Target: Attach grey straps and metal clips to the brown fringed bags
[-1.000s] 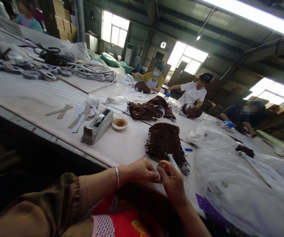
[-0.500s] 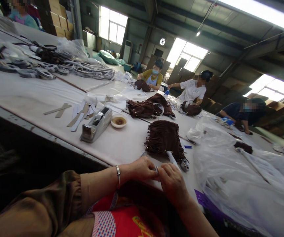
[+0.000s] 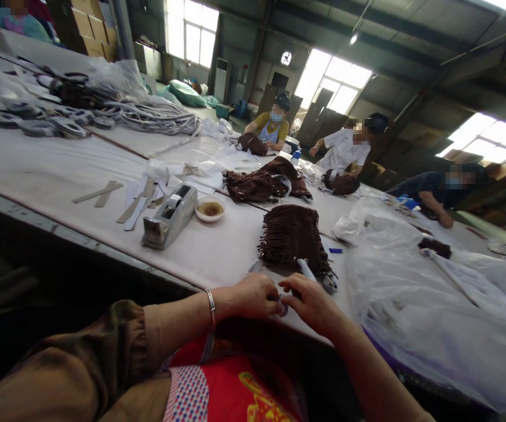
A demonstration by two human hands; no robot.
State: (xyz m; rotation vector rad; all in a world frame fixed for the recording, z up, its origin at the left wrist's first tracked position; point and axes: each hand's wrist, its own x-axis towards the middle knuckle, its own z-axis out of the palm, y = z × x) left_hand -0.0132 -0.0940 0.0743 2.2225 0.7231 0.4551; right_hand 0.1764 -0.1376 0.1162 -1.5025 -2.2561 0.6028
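Observation:
In front of me, at the table's near edge, my left hand (image 3: 255, 296) is closed, its thumb and fingers pinching a small pale strip (image 3: 283, 306). What the strip belongs to is hard to make out. My right hand (image 3: 313, 302) is beside it, thumb and forefinger apart, the thumb close to the strip. Just beyond both hands lies a dark brown fringed bag (image 3: 291, 237). A strap wrapped in pale material (image 3: 306, 269) comes off a metal ring on the bag towards my right hand.
Left of the bag stand a grey tape dispenser (image 3: 170, 217) and a small white dish (image 3: 210, 209) with brown residue. Card strips (image 3: 136, 202) lie beyond. Clear plastic bags (image 3: 428, 310) cover the right side. More brown bags (image 3: 253, 184) lie further back, where several people work.
My right hand has loosened from its closed grip at the strip; its thumb and forefinger have spread. My left hand stays at nearly the same place. The view has shifted slightly.

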